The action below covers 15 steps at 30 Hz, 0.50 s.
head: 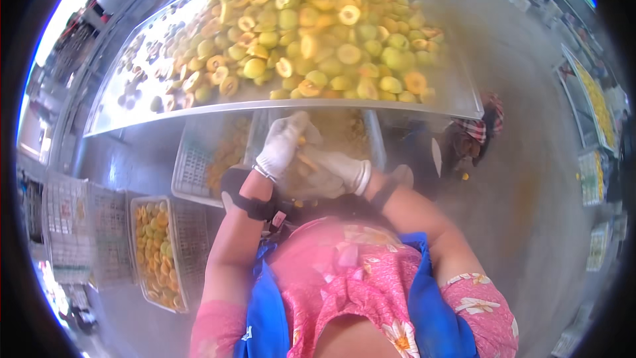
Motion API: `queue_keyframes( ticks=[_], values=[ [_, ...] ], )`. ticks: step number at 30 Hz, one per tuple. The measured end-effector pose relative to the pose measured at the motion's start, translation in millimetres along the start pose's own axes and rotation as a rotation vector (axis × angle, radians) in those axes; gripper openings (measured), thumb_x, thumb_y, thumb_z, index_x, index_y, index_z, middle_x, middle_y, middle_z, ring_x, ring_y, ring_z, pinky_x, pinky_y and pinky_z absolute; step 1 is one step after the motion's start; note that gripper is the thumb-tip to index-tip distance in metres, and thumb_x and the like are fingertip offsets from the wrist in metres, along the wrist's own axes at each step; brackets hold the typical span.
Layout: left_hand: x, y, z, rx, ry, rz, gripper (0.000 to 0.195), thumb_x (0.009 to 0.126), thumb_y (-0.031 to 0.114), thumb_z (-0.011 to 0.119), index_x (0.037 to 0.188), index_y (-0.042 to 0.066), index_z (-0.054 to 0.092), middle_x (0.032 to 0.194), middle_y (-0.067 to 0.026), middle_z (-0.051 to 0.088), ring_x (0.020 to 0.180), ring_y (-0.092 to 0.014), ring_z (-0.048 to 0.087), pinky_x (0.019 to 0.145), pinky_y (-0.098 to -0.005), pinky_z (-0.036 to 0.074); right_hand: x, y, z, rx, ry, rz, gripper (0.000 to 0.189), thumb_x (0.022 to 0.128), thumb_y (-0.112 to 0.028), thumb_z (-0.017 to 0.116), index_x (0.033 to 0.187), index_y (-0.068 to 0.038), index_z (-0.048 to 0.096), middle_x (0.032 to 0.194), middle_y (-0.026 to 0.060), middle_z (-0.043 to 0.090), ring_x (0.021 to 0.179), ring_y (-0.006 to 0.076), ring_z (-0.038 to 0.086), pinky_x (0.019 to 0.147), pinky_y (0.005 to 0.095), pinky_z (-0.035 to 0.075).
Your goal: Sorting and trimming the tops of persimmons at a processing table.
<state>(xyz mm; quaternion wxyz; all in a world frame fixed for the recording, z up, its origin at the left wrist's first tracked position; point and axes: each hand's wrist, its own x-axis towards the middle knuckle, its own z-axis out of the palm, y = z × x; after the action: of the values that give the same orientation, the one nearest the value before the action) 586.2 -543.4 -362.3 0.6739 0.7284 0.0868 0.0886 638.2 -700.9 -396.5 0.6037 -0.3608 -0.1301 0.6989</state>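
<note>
My left hand [283, 144], in a white glove, is raised below the near edge of a metal table [278, 105]. Its fingers are curled around a small orange fruit piece [301, 140]. Also gloved, my right hand [343, 169] is close beside it, palm turned inward. A pale orange strip [307, 161] shows at its fingers, too blurred to name. Both hands are over a plastic crate [376, 134] with small yellowish pieces in it. Heaped on the table are many yellow-green fruits [308, 35], some whole and some halved with orange flesh and a brown centre.
Left of the hands stands a white crate [191, 169] with orange pieces. Farther left, another crate [186, 298] holds fruit halves, beside stacked crates [64, 228]. Plaid fabric [474, 129] hangs near the table's right corner. A fruit-covered table [596, 102] stands at far right.
</note>
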Motion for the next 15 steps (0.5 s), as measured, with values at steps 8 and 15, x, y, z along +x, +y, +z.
queue_keyframes(
  ticks=[8,15],
  values=[
    [3,-25,-21,-0.316,0.164,-0.146,0.049,0.102,0.043,0.047,0.077,0.003,0.06,0.078,-0.0109,0.065,0.072,-0.023,0.062,0.068,-0.0361,0.053,22,-4,-1,0.08,-0.115,0.032,0.044,0.099,-0.055,0.044,0.097,-0.014,0.057,0.056,-0.0088,0.034,0.036,0.0021,0.027,0.032,0.0196,0.019],
    [2,0,1,-0.646,0.412,-0.275,0.046,0.098,0.053,0.049,0.083,0.01,0.058,0.078,-0.0098,0.063,0.066,-0.023,0.064,0.059,-0.0347,0.056,36,-2,-24,0.401,-0.478,0.102,0.05,0.098,-0.059,0.04,0.099,-0.012,0.057,0.057,-0.0081,0.031,0.035,0.0021,0.025,0.032,0.0203,0.019]
  ],
)
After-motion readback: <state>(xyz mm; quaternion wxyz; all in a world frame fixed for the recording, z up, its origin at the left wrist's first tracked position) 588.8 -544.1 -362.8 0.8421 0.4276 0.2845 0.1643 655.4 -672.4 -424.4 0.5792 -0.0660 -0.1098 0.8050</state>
